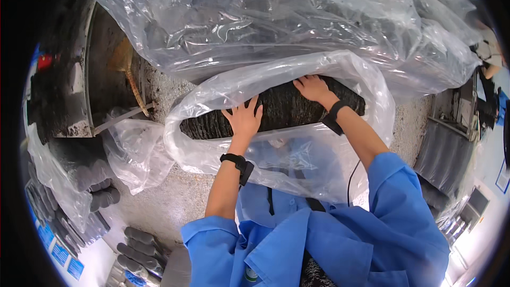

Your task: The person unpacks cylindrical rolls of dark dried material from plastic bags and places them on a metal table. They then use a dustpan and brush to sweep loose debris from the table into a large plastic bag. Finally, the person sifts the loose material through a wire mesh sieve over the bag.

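A long, dark, ridged bundle [287, 107] sits inside a clear plastic bag [212, 91], whose wide mouth is spread around it. What the bundle is made of I cannot tell. My left hand [244, 120] rests on its left part with the fingers spread. On its right part, by the far edge, lies my right hand [315, 89], with fingers stretched out flat. The near side of the bag hangs in front of my blue work shirt [340, 239].
Beyond the bag lies a large heap filled or covered with clear plastic [287, 21]. At the left, a yellow-headed brush [123, 57] leans by a dark-stained bin, above a crumpled plastic bag [139, 154]. Dark rolled pieces [141, 250] lie lower left; wrapped dark material [443, 151] stands right.
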Tool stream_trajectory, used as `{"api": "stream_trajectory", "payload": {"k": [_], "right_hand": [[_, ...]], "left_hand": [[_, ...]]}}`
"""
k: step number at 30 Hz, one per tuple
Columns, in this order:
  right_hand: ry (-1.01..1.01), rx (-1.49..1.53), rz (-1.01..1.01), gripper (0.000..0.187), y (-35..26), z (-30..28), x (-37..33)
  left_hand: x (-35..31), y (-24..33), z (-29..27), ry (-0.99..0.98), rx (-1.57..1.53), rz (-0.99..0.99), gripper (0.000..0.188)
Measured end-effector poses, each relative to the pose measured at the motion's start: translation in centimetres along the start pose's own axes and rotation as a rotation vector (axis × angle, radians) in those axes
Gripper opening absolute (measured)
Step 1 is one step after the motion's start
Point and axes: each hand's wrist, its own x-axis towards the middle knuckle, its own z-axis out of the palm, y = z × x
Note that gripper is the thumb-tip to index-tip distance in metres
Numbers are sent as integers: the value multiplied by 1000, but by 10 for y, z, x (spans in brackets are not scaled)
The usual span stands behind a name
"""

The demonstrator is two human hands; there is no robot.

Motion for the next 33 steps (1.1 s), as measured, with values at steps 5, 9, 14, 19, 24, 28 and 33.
{"api": "stream_trajectory", "payload": {"k": [5,9,14,19,24,28,33], "right_hand": [[-128,189,182,47,25,48,34],[-103,209,182,47,31,66,36],[-48,224,150,47,37,74,14],[-5,217,42,47,15,77,-36],[-54,161,-19,47,48,84,-1],[-105,113,-159,47,78,111,40],[118,25,-196,47,-13,16,-28]], "left_hand": [[-5,3,20,-141,-65,-61,41],[6,-6,34,-57,-203,14,39],[54,-3,28,-627,-252,-24,52],[21,-23,92,-138,-318,201,64],[60,-3,53,-627,-493,-115,48],[28,-12,28,-183,-472,172,66],[-80,-16,-111,-629,-235,687,102]]}}
